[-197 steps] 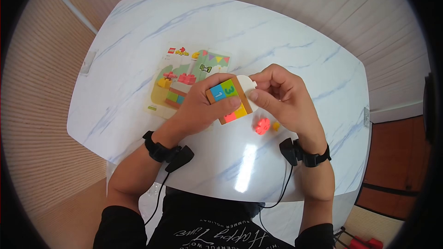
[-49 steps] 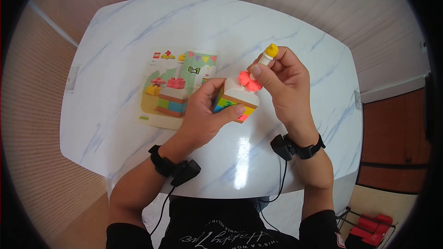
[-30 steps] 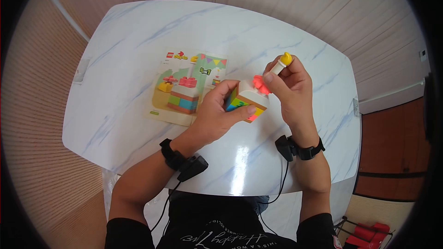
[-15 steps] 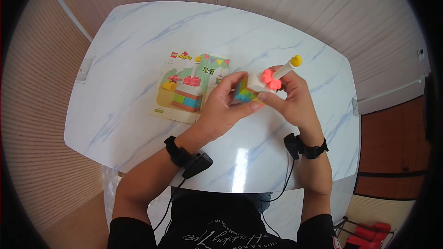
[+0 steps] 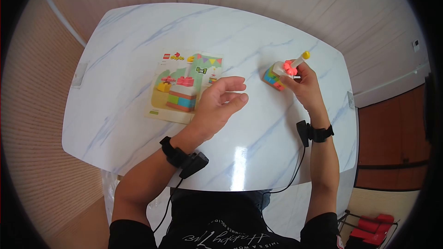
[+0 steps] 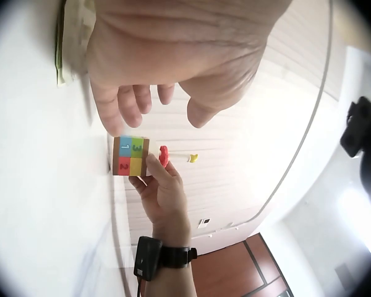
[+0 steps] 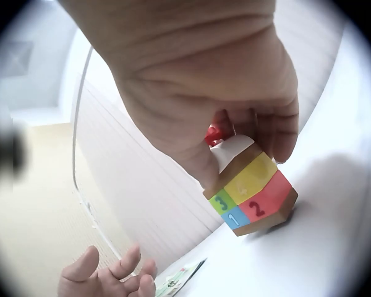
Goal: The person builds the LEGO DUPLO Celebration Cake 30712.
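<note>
Toward the right of the table in the head view, my right hand (image 5: 308,91) grips a toy brick cake (image 5: 272,78) between thumb and fingers, around its white top. In the right wrist view, blue, green, yellow and red bricks (image 7: 267,197) with printed numbers sit between brown layers, the lower edge close over the tabletop. A coral flower-shaped piece (image 5: 290,68) sits on the white top, and a white candle (image 5: 301,60) with a yellow flame rises from it. My left hand (image 5: 217,108) holds nothing, its fingers loosely bent beside the booklet.
A Duplo instruction booklet (image 5: 159,106) lies on the marbled white table (image 5: 138,30), left of centre. Cables trail from the black wrist cameras (image 5: 193,163) over the table's near edge. A wooden cabinet (image 5: 392,133) stands beyond the right side.
The coral flower, once on the table, is now on the cake with the candle. Both hands held the cake half a second ago; the left has let go and the right has carried it rightward.
</note>
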Demonstrator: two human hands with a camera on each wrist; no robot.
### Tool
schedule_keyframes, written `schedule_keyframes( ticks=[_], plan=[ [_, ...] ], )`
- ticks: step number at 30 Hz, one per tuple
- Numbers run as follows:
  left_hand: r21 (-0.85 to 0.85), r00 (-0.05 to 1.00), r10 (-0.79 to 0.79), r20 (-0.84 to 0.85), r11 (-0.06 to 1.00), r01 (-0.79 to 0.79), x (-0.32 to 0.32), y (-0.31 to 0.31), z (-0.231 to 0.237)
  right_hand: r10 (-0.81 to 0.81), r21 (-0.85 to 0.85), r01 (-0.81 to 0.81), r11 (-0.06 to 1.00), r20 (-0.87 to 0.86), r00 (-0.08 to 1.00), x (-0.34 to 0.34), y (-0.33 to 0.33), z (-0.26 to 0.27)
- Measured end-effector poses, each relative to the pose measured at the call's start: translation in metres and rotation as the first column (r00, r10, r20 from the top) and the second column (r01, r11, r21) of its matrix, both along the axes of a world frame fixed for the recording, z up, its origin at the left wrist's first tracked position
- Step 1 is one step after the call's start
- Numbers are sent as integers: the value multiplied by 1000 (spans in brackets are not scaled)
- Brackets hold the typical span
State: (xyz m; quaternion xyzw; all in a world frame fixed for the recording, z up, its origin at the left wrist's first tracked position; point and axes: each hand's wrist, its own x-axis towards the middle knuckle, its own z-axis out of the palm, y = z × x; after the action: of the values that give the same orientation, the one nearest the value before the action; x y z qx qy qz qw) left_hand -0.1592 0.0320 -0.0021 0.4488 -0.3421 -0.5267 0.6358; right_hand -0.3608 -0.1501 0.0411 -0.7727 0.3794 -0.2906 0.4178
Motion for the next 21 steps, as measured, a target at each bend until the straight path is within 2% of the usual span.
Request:
schedule_keyframes(
  ticks=[3,8,12,14,21],
  plan=[
    [8,1000,-3,11,1000,3,0,0,1,33,34,-31,999,-57,998,0,2,0],
    [-18,1000,-18,-7,1000,17,1,0,0,20,-68,-25,997,-80,997,0,5,-5],
    [-25,1000,-24,-12,999,24,2,0,-1,28,-60,-32,998,-64,998,-2,3,-11],
    [-20,999,-19,-27,1000,19,2,0,-1,12,-145,-24,989,-77,997,-4,11,-14],
    [-32,1000,-15,-27,999,14,3,0,-3,-117,-21,115,993,-107,987,-40,19,-18]
  ],
)
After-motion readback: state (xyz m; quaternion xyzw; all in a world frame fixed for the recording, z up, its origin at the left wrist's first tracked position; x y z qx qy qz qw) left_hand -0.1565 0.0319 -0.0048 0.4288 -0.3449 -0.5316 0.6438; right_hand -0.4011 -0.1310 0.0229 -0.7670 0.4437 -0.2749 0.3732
